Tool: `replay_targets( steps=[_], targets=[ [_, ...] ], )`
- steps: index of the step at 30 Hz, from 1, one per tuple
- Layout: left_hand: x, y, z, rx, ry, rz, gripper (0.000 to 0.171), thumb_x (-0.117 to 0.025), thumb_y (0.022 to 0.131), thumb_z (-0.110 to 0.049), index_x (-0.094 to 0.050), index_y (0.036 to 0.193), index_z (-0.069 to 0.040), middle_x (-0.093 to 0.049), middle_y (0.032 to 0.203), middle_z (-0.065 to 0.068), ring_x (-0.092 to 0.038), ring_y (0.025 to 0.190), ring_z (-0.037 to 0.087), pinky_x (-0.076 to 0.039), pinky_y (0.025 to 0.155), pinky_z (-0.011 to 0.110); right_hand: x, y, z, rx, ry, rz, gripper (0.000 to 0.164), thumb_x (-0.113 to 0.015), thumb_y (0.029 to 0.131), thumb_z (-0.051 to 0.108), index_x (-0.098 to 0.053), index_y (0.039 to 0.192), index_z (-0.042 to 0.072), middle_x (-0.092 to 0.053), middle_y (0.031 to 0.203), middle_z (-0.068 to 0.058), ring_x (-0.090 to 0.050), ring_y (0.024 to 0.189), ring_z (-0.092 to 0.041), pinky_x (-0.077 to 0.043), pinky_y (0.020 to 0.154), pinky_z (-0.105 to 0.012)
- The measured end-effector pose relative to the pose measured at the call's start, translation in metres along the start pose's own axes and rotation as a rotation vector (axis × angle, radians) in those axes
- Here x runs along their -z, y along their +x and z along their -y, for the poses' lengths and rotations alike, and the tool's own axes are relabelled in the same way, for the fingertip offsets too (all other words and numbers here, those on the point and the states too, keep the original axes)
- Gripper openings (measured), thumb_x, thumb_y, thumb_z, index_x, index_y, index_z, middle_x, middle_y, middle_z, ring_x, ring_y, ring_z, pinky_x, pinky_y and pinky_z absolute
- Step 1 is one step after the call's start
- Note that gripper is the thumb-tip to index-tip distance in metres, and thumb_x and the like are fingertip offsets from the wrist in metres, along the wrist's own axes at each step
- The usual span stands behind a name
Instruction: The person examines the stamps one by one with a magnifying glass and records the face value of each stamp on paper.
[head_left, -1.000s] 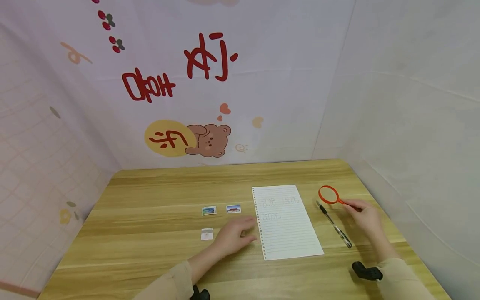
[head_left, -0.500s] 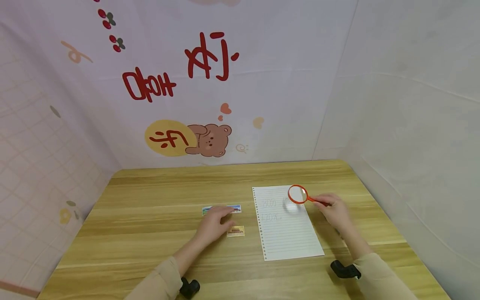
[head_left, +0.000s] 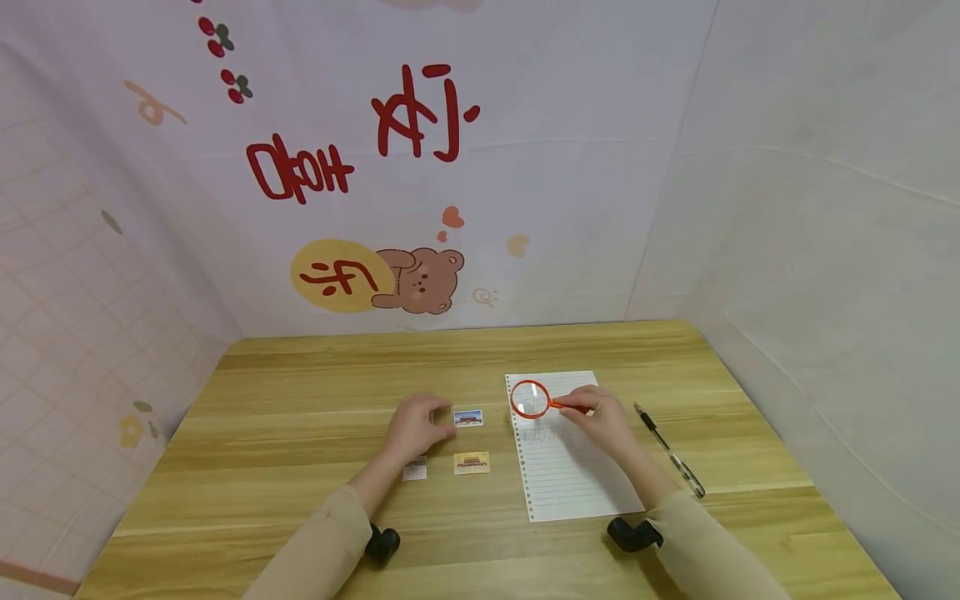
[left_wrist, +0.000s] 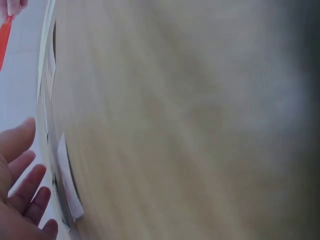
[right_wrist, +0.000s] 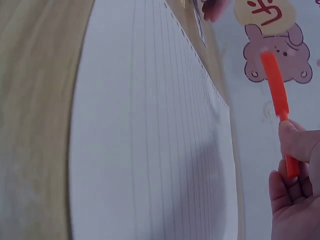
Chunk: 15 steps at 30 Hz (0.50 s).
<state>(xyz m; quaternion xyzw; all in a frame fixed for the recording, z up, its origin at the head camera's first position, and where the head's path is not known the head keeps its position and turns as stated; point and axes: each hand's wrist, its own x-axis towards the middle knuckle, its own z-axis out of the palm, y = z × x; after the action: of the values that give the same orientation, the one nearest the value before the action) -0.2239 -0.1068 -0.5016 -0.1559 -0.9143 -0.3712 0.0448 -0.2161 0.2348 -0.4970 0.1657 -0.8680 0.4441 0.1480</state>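
My right hand (head_left: 600, 414) pinches the handle of a red-rimmed magnifying glass (head_left: 530, 400), whose lens overlaps the upper left of a lined sheet of paper (head_left: 585, 483). In the right wrist view the magnifying glass (right_wrist: 275, 82) appears edge-on, with thumb and fingers on its handle. My left hand (head_left: 415, 429) has loosely bent, spread fingers and nothing between them, and it hides a landscape stamp. Just right of its fingertips lies a stamp with a red building (head_left: 468, 418). A yellow stamp (head_left: 472, 463) is nearer me, and a pale stamp (head_left: 415, 472) shows partly beside my left wrist.
A black-and-clear pen (head_left: 670, 450) lies slantwise to the right of the paper. Handwritten figures fill the sheet's top lines. The wooden table (head_left: 315, 383) meets a printed white cloth wall (head_left: 570, 250) at the back and cloth sides.
My right hand has carried the magnifying glass left from beside the pen to over the paper. My left hand has moved left and away from me, uncovering the yellow stamp and covering the landscape stamp.
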Motion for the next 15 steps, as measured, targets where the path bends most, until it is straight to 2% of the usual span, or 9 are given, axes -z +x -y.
replay_targets(
  steps=[8,15],
  targets=[
    [0.001,0.013,0.002,0.000,0.021,0.025,0.037,-0.089,0.073,-0.019,-0.077,0.105,-0.007,-0.070,0.112,0.008,-0.058,0.114,0.033,-0.042,0.102,0.048,-0.034,0.010,0.019,-0.043,0.032,0.057,0.017,-0.080,0.081,0.004,-0.081,0.095,0.012,-0.067,0.090,0.001,-0.059,0.079,-0.016,-0.050,0.067,-0.025],
    [0.001,0.015,0.002,-0.005,0.049,0.064,0.030,-0.089,0.073,-0.020,-0.078,0.100,-0.011,-0.067,0.114,0.007,-0.054,0.116,0.034,-0.040,0.104,0.049,-0.058,0.017,0.023,-0.054,0.013,0.085,0.014,-0.081,0.080,0.005,-0.081,0.090,0.014,-0.066,0.086,0.005,-0.058,0.079,-0.012,-0.050,0.067,-0.024]
  ],
)
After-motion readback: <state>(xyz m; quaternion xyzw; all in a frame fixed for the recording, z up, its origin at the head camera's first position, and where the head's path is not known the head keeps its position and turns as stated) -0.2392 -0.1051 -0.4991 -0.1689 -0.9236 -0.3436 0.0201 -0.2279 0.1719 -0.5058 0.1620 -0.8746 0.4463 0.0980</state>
